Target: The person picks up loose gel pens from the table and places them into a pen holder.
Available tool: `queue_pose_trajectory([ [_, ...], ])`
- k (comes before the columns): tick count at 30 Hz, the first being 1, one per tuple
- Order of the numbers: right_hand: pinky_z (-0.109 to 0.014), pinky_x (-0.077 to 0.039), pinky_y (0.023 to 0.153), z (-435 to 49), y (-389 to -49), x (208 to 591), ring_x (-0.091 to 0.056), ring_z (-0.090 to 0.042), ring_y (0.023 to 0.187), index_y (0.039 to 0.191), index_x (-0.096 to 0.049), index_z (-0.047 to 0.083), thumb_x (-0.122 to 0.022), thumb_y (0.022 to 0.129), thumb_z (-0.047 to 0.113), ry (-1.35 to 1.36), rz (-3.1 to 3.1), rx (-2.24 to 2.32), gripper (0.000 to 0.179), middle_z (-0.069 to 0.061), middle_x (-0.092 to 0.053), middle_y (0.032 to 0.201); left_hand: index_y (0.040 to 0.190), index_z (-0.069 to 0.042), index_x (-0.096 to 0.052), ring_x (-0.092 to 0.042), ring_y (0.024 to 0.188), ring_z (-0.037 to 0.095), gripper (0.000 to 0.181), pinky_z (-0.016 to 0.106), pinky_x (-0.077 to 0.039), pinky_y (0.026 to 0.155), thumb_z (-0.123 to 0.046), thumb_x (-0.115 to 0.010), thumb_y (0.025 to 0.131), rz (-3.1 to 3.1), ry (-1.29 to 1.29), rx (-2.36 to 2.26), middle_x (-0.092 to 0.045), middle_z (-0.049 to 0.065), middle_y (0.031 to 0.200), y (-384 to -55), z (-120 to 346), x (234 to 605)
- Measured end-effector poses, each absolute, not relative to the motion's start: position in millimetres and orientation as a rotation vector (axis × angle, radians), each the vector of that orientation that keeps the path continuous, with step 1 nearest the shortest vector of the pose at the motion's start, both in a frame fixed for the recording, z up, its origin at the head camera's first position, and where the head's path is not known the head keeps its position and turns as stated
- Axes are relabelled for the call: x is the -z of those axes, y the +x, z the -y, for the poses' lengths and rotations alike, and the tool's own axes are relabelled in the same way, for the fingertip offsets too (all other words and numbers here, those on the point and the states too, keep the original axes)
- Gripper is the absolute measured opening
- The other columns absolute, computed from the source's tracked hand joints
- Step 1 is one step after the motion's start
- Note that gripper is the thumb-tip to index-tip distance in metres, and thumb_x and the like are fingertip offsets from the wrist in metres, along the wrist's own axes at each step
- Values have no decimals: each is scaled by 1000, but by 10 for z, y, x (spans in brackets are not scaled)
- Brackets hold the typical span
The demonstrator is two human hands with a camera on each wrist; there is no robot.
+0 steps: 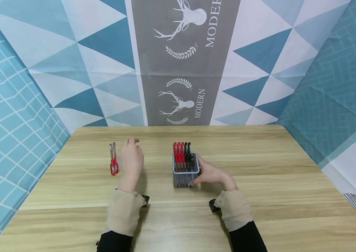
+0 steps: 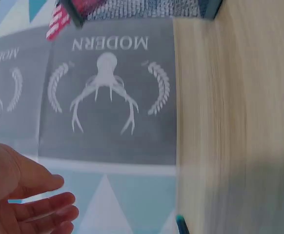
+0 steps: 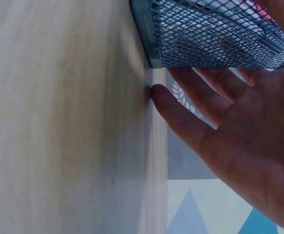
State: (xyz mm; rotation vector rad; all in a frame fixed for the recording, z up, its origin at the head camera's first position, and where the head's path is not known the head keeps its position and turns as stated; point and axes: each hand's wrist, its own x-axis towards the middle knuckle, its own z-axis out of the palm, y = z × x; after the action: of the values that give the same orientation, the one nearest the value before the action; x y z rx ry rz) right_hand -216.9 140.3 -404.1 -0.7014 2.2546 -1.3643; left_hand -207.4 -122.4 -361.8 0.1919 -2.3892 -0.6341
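Observation:
A mesh pen holder [image 1: 184, 178] stands mid-table, with red pens [image 1: 178, 154] and black pens [image 1: 187, 154] upright in a row inside it. My right hand [image 1: 211, 172] holds the holder by its right side, thumb toward the front and fingers behind. The right wrist view shows those fingers [image 3: 191, 117] reaching along the mesh wall [image 3: 210, 41]. To the left, my left hand [image 1: 131, 157] hovers over the table with relaxed fingers and nothing in them. Two red-capped pens [image 1: 114, 161] lie side by side just left of it, caps toward me.
The wooden table [image 1: 275, 196] ends at a patterned cloth wall [image 1: 105, 63] behind the holder. Blue tiled sheets [image 1: 7, 115] flank the left side. In the left wrist view, a thin dark tip [image 2: 182, 224] shows at the bottom edge.

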Motion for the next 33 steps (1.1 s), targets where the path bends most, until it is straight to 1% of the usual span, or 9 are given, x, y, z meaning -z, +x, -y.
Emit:
queue_pose_trajectory([
  [4, -44, -32, 102, -1404, -2166, 4044, -50, -26, 110, 141, -14, 14, -78, 61, 2, -716, -2247, 1377, 103, -14, -50, 124, 89, 0, -64, -60, 78, 38, 17, 47, -49, 63, 1, -47, 86, 2391, 283, 645, -63, 19, 89, -2082, 1357, 3645],
  [6, -44, -32, 102, -1404, -2167, 4047, -50, -26, 111, 141, -14, 13, -78, 61, 1, -721, -2244, 1381, 103, -14, -50, 124, 89, 2, -63, -59, 77, 39, 19, 47, -49, 60, 1, -44, 87, 2413, 309, 647, -62, 21, 89, -2084, 1424, 3669],
  [8, -44, -31, 103, -1404, -2167, 4046, -49, -26, 111, 141, -14, 13, -78, 61, 1, -722, -2244, 1382, 103, -14, -50, 125, 92, 4, -61, -59, 80, 41, 17, 48, -49, 61, 2, -44, 87, 2461, 339, 647, -61, 24, 94, -2076, 1490, 3691],
  [11, -45, -31, 103, -1404, -2165, 4038, -49, -27, 112, 141, -14, 13, -78, 60, 2, -723, -2247, 1378, 104, -14, -49, 125, 94, 7, -59, -59, 82, 43, 17, 48, -50, 62, 5, -46, 84, 2560, 399, 640, -59, 27, 97, -2062, 1586, 3725],
  [14, -45, -31, 103, -1403, -2160, 4024, -49, -27, 112, 141, -14, 13, -79, 60, 2, -724, -2249, 1376, 103, -14, -50, 125, 91, 10, -59, -59, 82, 44, 15, 48, -50, 63, 7, -51, 80, 2663, 453, 641, -58, 30, 94, -2049, 1675, 3749],
  [17, -44, -31, 103, -1400, -2156, 4015, -49, -26, 112, 141, -15, 13, -79, 61, 3, -722, -2250, 1374, 103, -13, -50, 125, 88, 13, -58, -58, 78, 42, 14, 46, -50, 62, 3, -56, 78, 2768, 503, 629, -56, 31, 88, -2040, 1748, 3774],
  [20, -44, -32, 102, -1397, -2156, 4017, -49, -26, 112, 140, -16, 13, -79, 61, 3, -721, -2248, 1374, 102, -14, -50, 124, 87, 16, -57, -57, 77, 42, 18, 45, -49, 61, -1, -57, 79, 2860, 522, 611, -54, 32, 87, -2026, 1797, 3795],
  [27, -47, -30, 103, -1401, -2164, 4043, -51, -26, 108, 139, -17, 13, -79, 60, 4, -731, -2274, 1345, 101, -13, -53, 120, 99, 20, -53, -54, 84, 45, 27, 48, -48, 68, -1, -54, 83, 2940, 554, 671, -50, 35, 94, -1998, 1850, 3857],
  [33, -46, -29, 104, -1393, -2167, 4039, -49, -26, 111, 139, -18, 14, -79, 61, 4, -722, -2264, 1363, 101, -12, -52, 123, 98, 20, -52, -53, 85, 48, 29, 50, -47, 69, -5, -54, 84, 2893, 531, 700, -48, 36, 94, -1999, 1899, 3913],
])
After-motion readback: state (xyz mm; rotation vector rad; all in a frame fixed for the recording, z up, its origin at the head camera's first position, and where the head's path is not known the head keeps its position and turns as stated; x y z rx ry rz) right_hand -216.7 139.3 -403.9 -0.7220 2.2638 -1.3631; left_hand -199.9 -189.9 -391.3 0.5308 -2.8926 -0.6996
